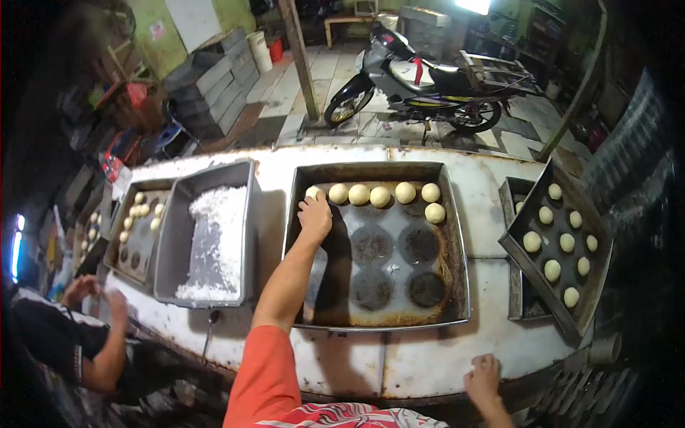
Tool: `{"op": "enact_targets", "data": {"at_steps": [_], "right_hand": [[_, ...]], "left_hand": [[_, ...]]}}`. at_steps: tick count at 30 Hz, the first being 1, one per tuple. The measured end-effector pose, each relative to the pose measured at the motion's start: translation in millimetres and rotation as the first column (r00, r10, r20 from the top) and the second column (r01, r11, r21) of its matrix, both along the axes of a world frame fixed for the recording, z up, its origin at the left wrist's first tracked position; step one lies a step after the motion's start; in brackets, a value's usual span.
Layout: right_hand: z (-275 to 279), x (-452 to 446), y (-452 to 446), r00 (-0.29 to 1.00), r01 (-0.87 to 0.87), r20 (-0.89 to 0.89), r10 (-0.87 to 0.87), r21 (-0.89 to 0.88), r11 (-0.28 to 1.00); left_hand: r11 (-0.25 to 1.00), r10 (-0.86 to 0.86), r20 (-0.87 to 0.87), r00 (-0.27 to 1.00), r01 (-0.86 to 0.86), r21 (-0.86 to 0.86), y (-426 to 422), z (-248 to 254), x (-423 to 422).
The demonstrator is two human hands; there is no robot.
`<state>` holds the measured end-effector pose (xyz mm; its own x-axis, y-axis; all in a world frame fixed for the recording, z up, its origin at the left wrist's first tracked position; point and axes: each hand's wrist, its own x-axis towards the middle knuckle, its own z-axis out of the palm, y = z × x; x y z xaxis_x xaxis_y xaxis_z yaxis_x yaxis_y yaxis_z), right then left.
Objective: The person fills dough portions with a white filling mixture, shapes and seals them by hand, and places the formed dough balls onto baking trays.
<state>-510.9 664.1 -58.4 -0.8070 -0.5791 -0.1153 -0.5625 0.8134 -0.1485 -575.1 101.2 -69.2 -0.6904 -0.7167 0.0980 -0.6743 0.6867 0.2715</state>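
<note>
A large metal tray (457, 250) lies on the white tabletop in front of me. Along its far side runs a row of several round dough balls (380, 196), and one more ball (434, 212) lies just nearer at the right. My left hand (315, 214) reaches to the tray's far left corner, its fingers curled on a pale dough ball (312, 191) that is partly hidden by them. Dark round marks cover the tray's floor. My right hand (484, 375) is by the table's near edge, right of the tray, with bent fingers and no visible object.
A grey bin (164, 250) of white flakes stands left of the tray. Stacked trays (510, 278) with dough balls are at the right, another tray (118, 246) far left. A co-worker's hands (89, 291) are at the left edge. A motorbike (428, 89) stands beyond the table.
</note>
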Motion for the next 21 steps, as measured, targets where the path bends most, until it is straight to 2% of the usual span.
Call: {"op": "enact_targets", "data": {"at_steps": [1,2,3,5,6,7,8,9,10,11,12,13,14,15,17,18,19,20,21], "right_hand": [[14,-13,-4,0.98,0.078,0.181,-0.087,0.059,0.995],[28,-29,-5,0.931,0.066,0.362,-0.041,-0.055,0.996],[55,-44,-16,0.852,0.066,0.523,0.031,-0.167,0.984],[120,-57,-63,0.786,0.15,0.607,0.115,-0.368,0.918],[126,-65,-82,0.892,0.0,0.404,0.202,-0.447,0.894],[124,-74,-103,0.945,-0.161,0.175,0.278,-0.49,0.856],[123,-79,-127,0.955,-0.205,0.083,0.283,-0.504,0.839],[116,-87,-148,0.948,-0.211,0.107,0.299,-0.492,0.844],[85,-107,-166,0.93,-0.308,0.041,0.366,-0.457,0.834],[69,-113,-180,0.937,-0.287,0.093,0.336,-0.342,0.895],[36,-127,-187,0.921,-0.328,0.14,0.363,-0.221,0.918],[36,-121,-184,0.908,-0.358,0.148,0.391,-0.207,0.91],[34,-111,-186,0.94,-0.299,0.139,0.312,-0.105,0.948],[29,-99,-192,0.961,-0.247,0.124,0.245,0.001,0.969],[29,-89,-194,0.967,-0.193,0.164,0.195,-0.031,0.981],[51,-60,-194,0.969,-0.232,0.057,0.241,-0.125,0.965],[71,-32,-197,0.962,-0.271,-0.053,0.266,-0.226,0.936],[56,-16,-206,0.931,-0.323,-0.039,0.362,-0.55,0.77],[70,28,-217,0.849,-0.059,0.283,0.447,-0.789,0.612]], "left_hand": [[1.0,0.023,-0.049,0.999,-0.022,0.003,1,3,2],[0.998,0.056,-0.142,0.988,-0.057,0.003,5,10,8],[0.999,0.047,-0.148,0.988,-0.049,-0.009,9,22,17],[0.987,0.098,-0.563,0.821,-0.006,0.163,21,51,46],[0.856,0.28,-0.611,0.74,0.095,0.507,41,72,71],[0.607,0.469,-0.579,0.666,0.233,0.76,64,89,97],[0.323,0.631,-0.55,0.547,0.46,0.827,85,86,125],[0.029,0.779,-0.439,0.448,0.673,0.739,110,78,156],[-0.164,0.826,-0.377,0.42,0.818,0.551,137,67,189],[-0.317,0.861,-0.309,0.405,0.901,0.297,162,62,217],[-0.277,0.92,-0.185,0.345,0.907,0.318,191,73,238],[-0.234,0.962,-0.05,0.267,0.909,0.345,219,79,260],[-0.253,0.963,-0.007,0.271,0.907,0.335,233,67,284],[-0.211,0.975,0.01,0.223,0.906,0.366,247,59,305],[0.055,0.991,-0.125,0.051,0.693,0.719,277,33,336],[0.14,0.959,-0.265,0.097,0.651,0.746,289,43,348],[0.152,0.948,-0.282,0.148,0.567,0.809,299,42,356],[0.193,0.935,-0.311,0.171,0.491,0.849,310,48,357],[0.228,0.917,-0.336,0.213,0.412,0.882,319,56,356]]}}
